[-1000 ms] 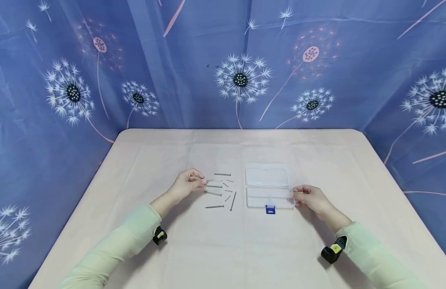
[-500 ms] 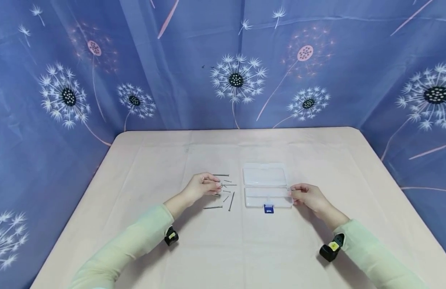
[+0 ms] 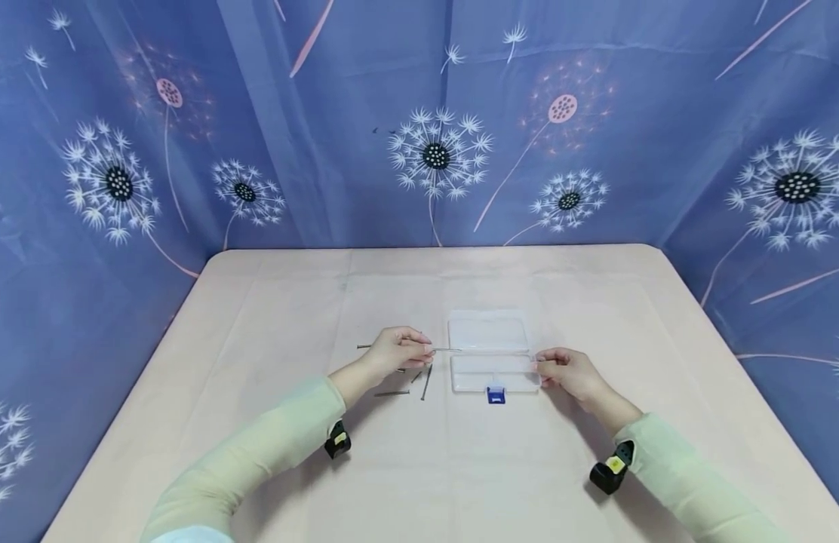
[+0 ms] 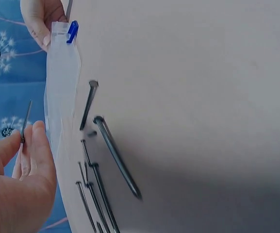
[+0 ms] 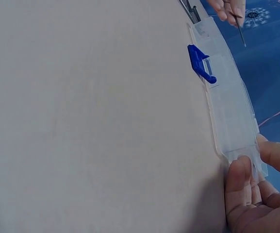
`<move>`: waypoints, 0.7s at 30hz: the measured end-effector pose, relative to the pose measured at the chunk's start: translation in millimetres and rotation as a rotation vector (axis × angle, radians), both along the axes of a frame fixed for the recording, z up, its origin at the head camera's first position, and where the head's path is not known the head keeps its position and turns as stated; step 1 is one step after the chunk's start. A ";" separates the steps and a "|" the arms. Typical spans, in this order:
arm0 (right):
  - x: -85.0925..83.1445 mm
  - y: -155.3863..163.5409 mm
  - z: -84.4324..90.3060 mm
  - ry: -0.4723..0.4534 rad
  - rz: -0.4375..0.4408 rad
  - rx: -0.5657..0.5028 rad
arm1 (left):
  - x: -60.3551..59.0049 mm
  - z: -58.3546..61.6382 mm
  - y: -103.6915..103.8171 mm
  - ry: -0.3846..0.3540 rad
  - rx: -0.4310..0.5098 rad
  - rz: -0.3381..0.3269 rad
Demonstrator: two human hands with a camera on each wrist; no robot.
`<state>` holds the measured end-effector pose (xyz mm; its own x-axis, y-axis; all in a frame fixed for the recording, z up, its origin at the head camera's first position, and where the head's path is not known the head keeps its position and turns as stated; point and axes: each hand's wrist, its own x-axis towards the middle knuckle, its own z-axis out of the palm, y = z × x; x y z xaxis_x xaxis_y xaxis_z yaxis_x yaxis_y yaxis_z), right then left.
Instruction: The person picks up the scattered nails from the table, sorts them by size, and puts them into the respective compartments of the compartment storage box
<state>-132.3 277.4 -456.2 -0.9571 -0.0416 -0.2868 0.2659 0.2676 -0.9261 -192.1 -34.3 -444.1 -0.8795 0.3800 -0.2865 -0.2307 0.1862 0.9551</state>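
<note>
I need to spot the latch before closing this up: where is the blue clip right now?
In the head view the blue clip sits on the near edge of the clear box, mid-table, between the loose nails and the right hand.

Even, bright light falls from above on the bench, leaving soft shadows beneath the sleeves, while the left wrist view is dimmer, with blurred nails.
</note>
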 end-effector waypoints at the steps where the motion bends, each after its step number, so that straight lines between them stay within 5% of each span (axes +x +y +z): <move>1: 0.0 -0.4 -0.3 -0.003 -0.005 -0.004 | 0.2 0.3 2.7 0.003 0.000 -0.009; 21: 0.6 -1.1 -3.2 -0.015 -0.049 0.019 | -3.8 2.7 49.1 0.010 0.023 -0.035</move>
